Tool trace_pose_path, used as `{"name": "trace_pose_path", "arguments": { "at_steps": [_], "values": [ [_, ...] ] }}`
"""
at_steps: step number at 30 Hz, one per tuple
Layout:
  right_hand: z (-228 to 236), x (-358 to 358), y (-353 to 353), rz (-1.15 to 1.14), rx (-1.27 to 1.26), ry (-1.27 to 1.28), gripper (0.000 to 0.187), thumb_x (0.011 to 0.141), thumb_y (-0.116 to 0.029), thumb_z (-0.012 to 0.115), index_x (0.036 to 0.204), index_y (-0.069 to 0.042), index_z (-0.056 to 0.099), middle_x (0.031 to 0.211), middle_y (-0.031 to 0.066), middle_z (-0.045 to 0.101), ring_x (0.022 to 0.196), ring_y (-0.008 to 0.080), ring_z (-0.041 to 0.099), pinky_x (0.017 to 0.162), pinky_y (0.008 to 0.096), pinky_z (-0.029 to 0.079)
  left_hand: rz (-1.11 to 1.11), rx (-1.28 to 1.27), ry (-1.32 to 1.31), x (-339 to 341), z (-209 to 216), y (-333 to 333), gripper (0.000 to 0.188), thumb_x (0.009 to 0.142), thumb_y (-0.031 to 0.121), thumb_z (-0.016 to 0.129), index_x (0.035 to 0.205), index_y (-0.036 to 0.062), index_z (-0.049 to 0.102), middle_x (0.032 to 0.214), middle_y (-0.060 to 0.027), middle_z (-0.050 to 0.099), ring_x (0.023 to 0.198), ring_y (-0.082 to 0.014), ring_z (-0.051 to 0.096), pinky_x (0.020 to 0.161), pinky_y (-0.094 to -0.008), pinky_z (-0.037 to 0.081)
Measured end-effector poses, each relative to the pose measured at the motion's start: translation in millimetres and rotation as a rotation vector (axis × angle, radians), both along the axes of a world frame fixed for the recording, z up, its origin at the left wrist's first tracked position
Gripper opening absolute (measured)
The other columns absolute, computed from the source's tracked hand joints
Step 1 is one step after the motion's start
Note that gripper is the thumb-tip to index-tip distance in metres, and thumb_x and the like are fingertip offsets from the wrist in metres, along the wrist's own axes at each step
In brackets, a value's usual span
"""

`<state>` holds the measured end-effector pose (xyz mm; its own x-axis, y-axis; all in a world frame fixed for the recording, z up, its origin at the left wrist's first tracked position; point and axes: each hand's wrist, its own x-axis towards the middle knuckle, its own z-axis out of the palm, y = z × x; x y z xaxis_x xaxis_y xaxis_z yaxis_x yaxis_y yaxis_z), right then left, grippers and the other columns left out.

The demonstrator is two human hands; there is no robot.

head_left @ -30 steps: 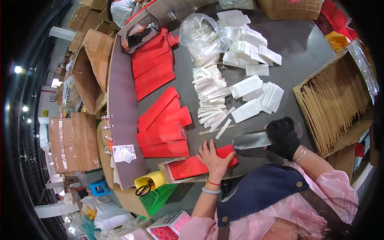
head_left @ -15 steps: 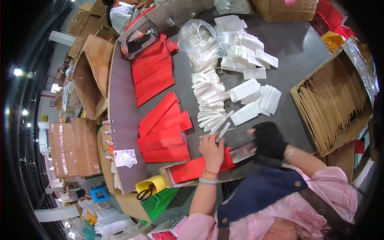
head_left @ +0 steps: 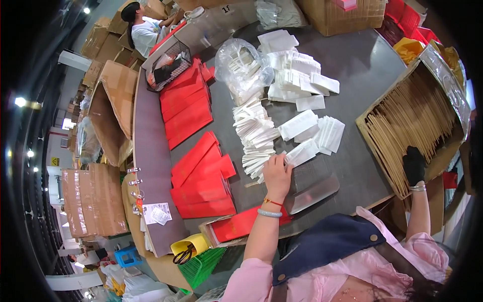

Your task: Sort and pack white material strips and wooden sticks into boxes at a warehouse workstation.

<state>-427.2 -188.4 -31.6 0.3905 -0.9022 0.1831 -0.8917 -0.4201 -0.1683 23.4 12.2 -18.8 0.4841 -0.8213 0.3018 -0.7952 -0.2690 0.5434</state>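
Left hand first: bare, fingers bent down right at the near end of the white strips, with the white packets just beyond them to the right. Can't tell if they're pinching anything. Right hand, in a black glove, is over at the cardboard box, fingers at the near right edge of the brown sheets standing packed inside. Can't tell if they've got hold of one, sorry.

Between the hands, a clear plastic piece lies on the tabletop, its left end by a red stack that the left forearm crosses. Further left: fanned red sleeves, plus a yellow cup with scissors. Clear plastic bag sits beyond the strips.
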Motion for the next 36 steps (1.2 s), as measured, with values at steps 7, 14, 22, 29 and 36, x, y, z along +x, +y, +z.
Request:
{"name": "trace_pose_path", "arguments": {
  "at_steps": [7, 14, 22, 29, 36],
  "values": [
    [-16, -25, -1, -0.186, 0.017, 0.209, 0.038, 0.098, -0.016, 0.05, 0.131, 0.003, 0.053, 0.133, 0.0205, 0.056, 0.125, 0.034, 0.051, 0.107, 0.0371, 0.039, -0.028, -0.04, 0.037, -1, -5, 3, 0.031, 0.068, 0.013, 0.081, 0.094, 0.0065, 0.064, 0.089, -0.0094, 0.062, 0.084, -0.0307, 0.058, 0.075, -0.0412, 0.047],
    [57, 59, 25, 0.018, -0.001, -0.478, 0.025, 0.095, -0.011, 0.056, 0.117, 0.001, 0.062, 0.112, 0.0164, 0.064, 0.108, 0.031, 0.059, 0.095, 0.0363, 0.045, 0.04, 0.057, 0.491, -9, 26, 23, 0.02, 0.074, 0.012, 0.079, 0.085, 0.0032, 0.065, 0.074, -0.0063, 0.063, 0.066, -0.0173, 0.059, 0.063, -0.0299, 0.048],
    [61, 192, 84, 0.692, 0.411, -0.289, 0.021, 0.078, -0.013, 0.068, 0.098, -0.014, 0.072, 0.076, 0.0106, 0.06, 0.071, 0.0311, 0.059, 0.062, 0.0415, 0.045, -0.122, 0.309, 0.155, -40, 49, 80, 0.039, 0.064, 0.022, 0.083, 0.098, 0.0092, 0.069, 0.099, -0.0074, 0.062, 0.096, -0.027, 0.057, 0.085, -0.0383, 0.045],
    [24, 239, 109, 0.9, 0.476, -0.076, 0.02, 0.088, -0.03, 0.062, 0.092, -0.014, 0.072, 0.075, 0.0161, 0.061, 0.074, 0.0346, 0.061, 0.065, 0.0469, 0.047, -0.144, 0.178, 0.071, -37, 55, 107, 0.054, 0.056, 0.019, 0.082, 0.103, 0.0049, 0.061, 0.101, -0.0127, 0.061, 0.096, -0.0341, 0.056, 0.085, -0.0454, 0.043],
    [-84, 188, 81, 0.487, 0.694, -0.699, 0.015, 0.079, 0.0, 0.067, 0.088, -0.004, 0.056, 0.085, 0.005, 0.057, 0.076, 0.0154, 0.058, 0.067, 0.0294, 0.049, -0.139, 0.23, 0.019, -56, 17, 94, 0.083, 0.056, 0.022, 0.084, 0.129, 0.0023, 0.05, 0.124, -0.0139, 0.048, 0.116, -0.0344, 0.045, 0.098, -0.045, 0.039]
  ]
}}
